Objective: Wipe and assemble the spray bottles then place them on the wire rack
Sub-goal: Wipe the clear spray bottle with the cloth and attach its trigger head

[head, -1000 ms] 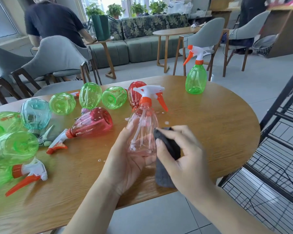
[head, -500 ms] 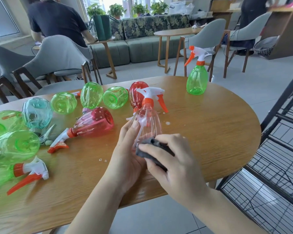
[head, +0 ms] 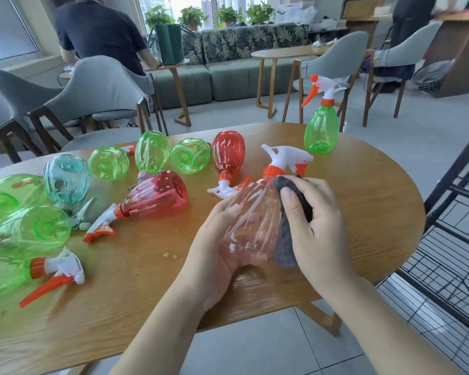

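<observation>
My left hand [head: 214, 250] grips a pale pink spray bottle [head: 251, 223] with a white and orange trigger head, tilted over the wooden table [head: 363, 212]. My right hand [head: 317, 226] holds a dark grey cloth [head: 289, 212] pressed against the bottle's right side, near its shoulder. One green spray bottle [head: 321, 125] stands upright at the table's far right. Several green, red and teal bottles lie on the table's left half, among them a red bottle [head: 155, 196] on its side. The black wire rack [head: 455, 239] stands at the right.
Grey chairs [head: 92, 87] stand behind the table, with a seated person [head: 98, 31] in a dark shirt beyond them. A sofa, a second wooden table [head: 287, 54] and more chairs fill the back. A few water drops [head: 169, 256] lie on the tabletop.
My right hand has slid the cloth from the bottle's lower front up to its right shoulder. The bottle has tilted over to the right in my left hand.
</observation>
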Demonstrator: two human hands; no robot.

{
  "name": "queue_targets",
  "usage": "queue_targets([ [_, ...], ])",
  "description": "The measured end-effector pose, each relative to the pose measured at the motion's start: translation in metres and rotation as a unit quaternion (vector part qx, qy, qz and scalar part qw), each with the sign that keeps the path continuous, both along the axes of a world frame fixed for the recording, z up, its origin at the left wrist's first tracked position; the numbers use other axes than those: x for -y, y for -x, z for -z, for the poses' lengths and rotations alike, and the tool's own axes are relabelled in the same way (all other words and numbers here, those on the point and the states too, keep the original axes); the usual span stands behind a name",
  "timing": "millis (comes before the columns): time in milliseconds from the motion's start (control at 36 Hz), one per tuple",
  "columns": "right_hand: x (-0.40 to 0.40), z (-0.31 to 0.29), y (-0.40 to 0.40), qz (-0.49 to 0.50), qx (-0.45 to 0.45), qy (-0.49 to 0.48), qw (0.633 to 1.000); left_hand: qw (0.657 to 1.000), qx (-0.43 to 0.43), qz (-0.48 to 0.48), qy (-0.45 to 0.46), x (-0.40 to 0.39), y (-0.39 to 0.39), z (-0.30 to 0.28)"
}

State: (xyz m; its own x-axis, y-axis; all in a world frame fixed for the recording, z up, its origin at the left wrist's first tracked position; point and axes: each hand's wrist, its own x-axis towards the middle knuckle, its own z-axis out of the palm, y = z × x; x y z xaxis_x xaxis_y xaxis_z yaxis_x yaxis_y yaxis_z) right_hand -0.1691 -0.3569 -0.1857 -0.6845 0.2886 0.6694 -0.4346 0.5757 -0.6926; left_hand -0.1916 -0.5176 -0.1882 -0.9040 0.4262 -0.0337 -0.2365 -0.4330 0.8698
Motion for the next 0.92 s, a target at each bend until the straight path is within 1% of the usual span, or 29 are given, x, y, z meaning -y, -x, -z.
queue_targets([
  [56, 0.003, 0.002, 0.0, -0.008, 0.013, 0.022, 1.0, 1.0, 0.001, -0.009, 0.001, 0.0, 0.0, 0.001],
  [139, 0.011, 0.005, -0.005, 0.016, 0.001, 0.02, 1.0, 1.0, -0.005, -0.015, -0.009, 0.001, 0.0, 0.003],
  [278, 0.016, 0.012, -0.014, 0.002, 0.007, 0.002, 1.0, 0.999, -0.015, -0.036, -0.02, 0.0, -0.001, -0.001],
  [389, 0.009, 0.006, -0.01, 0.012, 0.004, 0.002, 1.0, 1.0, -0.01, -0.018, -0.013, -0.001, -0.002, -0.002],
  [556, 0.008, 0.005, -0.007, 0.019, 0.009, 0.032, 0.999, 1.0, -0.003, -0.004, 0.004, 0.0, -0.002, 0.0],
  [667, 0.017, 0.013, -0.014, 0.005, 0.015, 0.048, 0.999, 0.999, 0.001, -0.024, -0.029, 0.0, -0.002, -0.001],
  [778, 0.025, 0.021, -0.021, -0.01, 0.008, 0.038, 0.999, 0.998, 0.008, -0.04, -0.053, 0.001, -0.002, -0.003],
  [917, 0.02, 0.017, -0.017, -0.016, 0.004, 0.036, 0.999, 0.999, 0.007, -0.042, -0.021, 0.0, -0.001, -0.003],
])
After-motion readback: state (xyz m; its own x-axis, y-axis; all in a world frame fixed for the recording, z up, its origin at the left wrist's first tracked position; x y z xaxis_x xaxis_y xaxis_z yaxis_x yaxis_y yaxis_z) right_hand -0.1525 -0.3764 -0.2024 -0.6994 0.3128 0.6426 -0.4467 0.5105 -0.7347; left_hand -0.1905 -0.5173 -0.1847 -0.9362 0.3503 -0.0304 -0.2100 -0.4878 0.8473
